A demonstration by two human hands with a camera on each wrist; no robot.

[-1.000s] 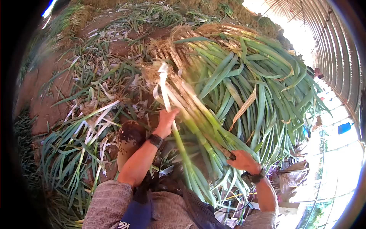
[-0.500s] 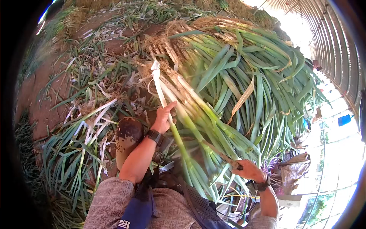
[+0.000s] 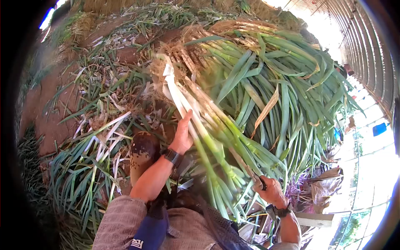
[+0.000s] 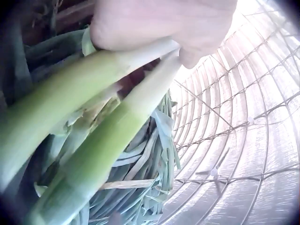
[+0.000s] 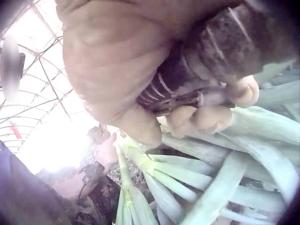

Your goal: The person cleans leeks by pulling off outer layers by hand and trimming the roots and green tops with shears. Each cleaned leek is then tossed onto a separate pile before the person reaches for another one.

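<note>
In the head view my left hand (image 3: 182,135) grips pale green onions (image 3: 176,100) partway along their shafts, roots pointing up and away. Two stalks (image 4: 70,93) run out from under that palm in the left wrist view, white near the hand and green lower down. More soil-streaked green onions (image 3: 214,108) lie just to the right. My right hand (image 3: 273,192) holds a dirt-caked, stick-like tool (image 3: 245,164) that slants up-left over the leaves. Its dark ribbed handle (image 5: 187,70) fills the curled fingers in the right wrist view; I cannot tell what tool it is.
A big heap of green onions (image 3: 287,96) spreads to the right. White-shafted green onions (image 3: 110,137) lie on the ground at left, among leaf scraps (image 3: 121,79). A knee (image 3: 144,152) stands beside the left forearm. The greenhouse wall (image 3: 371,62) curves up at far right.
A second pale stalk now lies beside the first at my left hand. My right hand has drawn slightly down toward the body with the tool.
</note>
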